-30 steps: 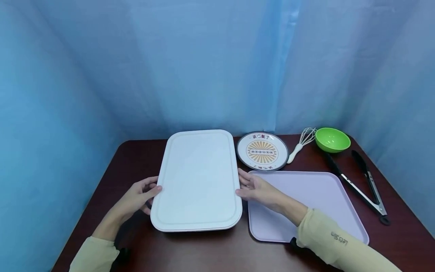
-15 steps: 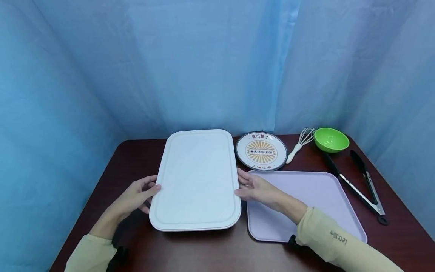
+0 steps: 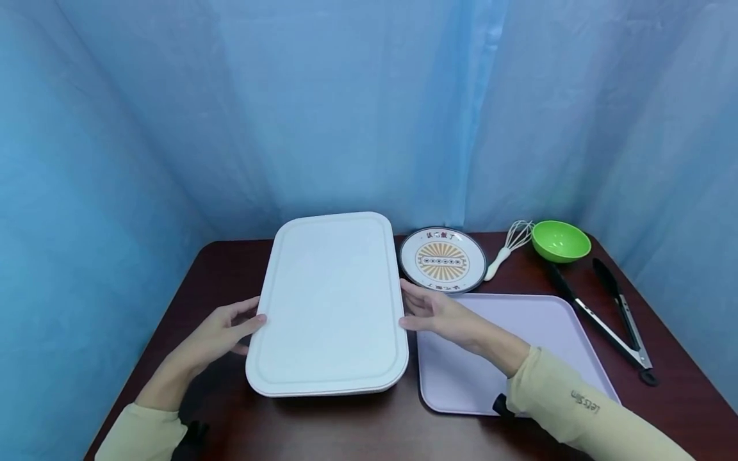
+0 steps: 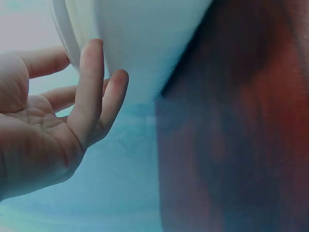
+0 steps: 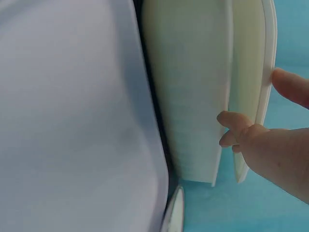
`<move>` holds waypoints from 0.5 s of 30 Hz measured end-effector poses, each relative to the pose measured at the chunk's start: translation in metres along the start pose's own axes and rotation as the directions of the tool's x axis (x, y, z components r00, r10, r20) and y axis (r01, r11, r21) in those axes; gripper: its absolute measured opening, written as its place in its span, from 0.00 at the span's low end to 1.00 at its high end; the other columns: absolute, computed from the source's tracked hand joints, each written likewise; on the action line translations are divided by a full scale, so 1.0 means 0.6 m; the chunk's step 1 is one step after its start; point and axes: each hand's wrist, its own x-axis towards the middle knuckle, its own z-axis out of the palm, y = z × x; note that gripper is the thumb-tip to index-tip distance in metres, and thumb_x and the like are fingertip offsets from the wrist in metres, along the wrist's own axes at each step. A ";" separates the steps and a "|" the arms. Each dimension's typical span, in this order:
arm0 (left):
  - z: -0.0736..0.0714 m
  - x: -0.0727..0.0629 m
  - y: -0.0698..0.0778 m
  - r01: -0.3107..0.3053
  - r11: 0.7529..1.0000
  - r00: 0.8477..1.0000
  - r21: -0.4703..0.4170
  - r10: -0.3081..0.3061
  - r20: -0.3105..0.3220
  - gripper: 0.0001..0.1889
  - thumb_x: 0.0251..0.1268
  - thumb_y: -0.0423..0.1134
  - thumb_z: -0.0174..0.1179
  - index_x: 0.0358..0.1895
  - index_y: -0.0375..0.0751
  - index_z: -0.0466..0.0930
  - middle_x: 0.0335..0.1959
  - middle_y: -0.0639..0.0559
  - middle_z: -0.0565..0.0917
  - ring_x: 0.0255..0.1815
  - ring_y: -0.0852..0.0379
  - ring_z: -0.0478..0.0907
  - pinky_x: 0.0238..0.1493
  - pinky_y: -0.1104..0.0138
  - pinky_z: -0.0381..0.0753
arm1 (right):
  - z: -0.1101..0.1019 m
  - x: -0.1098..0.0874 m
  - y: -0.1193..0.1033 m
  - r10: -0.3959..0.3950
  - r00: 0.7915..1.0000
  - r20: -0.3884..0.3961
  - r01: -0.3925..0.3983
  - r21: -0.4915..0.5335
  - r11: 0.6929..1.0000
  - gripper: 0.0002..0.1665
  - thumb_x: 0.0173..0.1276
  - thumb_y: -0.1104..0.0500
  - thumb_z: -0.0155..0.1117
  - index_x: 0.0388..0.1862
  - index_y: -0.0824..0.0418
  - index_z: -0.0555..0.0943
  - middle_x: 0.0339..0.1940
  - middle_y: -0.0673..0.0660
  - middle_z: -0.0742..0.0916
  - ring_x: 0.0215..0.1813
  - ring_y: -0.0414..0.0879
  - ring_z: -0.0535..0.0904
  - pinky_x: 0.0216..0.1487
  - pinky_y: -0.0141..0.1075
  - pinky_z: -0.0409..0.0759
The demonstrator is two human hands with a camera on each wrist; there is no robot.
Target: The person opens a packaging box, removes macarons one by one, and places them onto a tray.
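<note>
We list: left hand (image 3: 218, 330) and right hand (image 3: 438, 314), each pinching one long side of a white lid (image 3: 330, 302) — held over a white box (image 5: 193, 96), a gap showing on the right; whether they touch elsewhere, we cannot tell. Rightward: lavender tray (image 3: 536, 339), patterned plate (image 3: 442, 260).

Head view: bright, even, diffuse cool-blue light; white lid (image 3: 328, 307) palest surface, detail faint; dark shadow on table (image 3: 311, 432) just in front of lid, soft sheen beyond that shadow; lighter streak on curtain (image 3: 346, 96) behind, right of lid; left wrist view: dimmer, table below lid badly blurred, washed-out patch beside lid rim; right wrist view: soft, tray (image 3: 507, 358) beside lid nearly textureless.
</note>
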 end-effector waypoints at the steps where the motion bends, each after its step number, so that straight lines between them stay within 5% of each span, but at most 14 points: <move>1: -0.003 -0.003 0.005 -0.015 1.000 1.000 0.006 0.015 -0.004 0.39 0.75 0.47 0.60 0.79 0.32 0.54 0.67 0.30 0.73 0.52 0.45 0.84 0.40 0.55 0.88 | -0.001 -0.002 -0.005 -0.007 1.000 0.000 0.007 0.008 1.000 0.53 0.72 0.59 0.68 0.84 0.60 0.44 0.84 0.54 0.52 0.82 0.48 0.47 0.77 0.40 0.53; 9: -0.028 -0.021 0.043 -0.118 0.990 0.992 -0.082 0.115 -0.044 0.35 0.75 0.42 0.61 0.78 0.34 0.58 0.58 0.36 0.80 0.45 0.48 0.87 0.36 0.52 0.88 | 0.002 -0.018 -0.041 -0.066 0.998 -0.018 0.068 0.158 0.985 0.54 0.69 0.65 0.69 0.84 0.55 0.47 0.81 0.58 0.64 0.65 0.54 0.79 0.58 0.49 0.81; 15: -0.041 -0.034 0.052 -0.200 0.951 0.979 -0.238 0.204 -0.009 0.31 0.77 0.32 0.55 0.76 0.29 0.54 0.51 0.46 0.85 0.42 0.46 0.88 0.32 0.50 0.88 | 0.011 -0.027 -0.060 -0.090 0.995 -0.040 0.096 0.212 0.973 0.54 0.67 0.67 0.70 0.84 0.56 0.50 0.79 0.60 0.67 0.57 0.53 0.85 0.52 0.52 0.84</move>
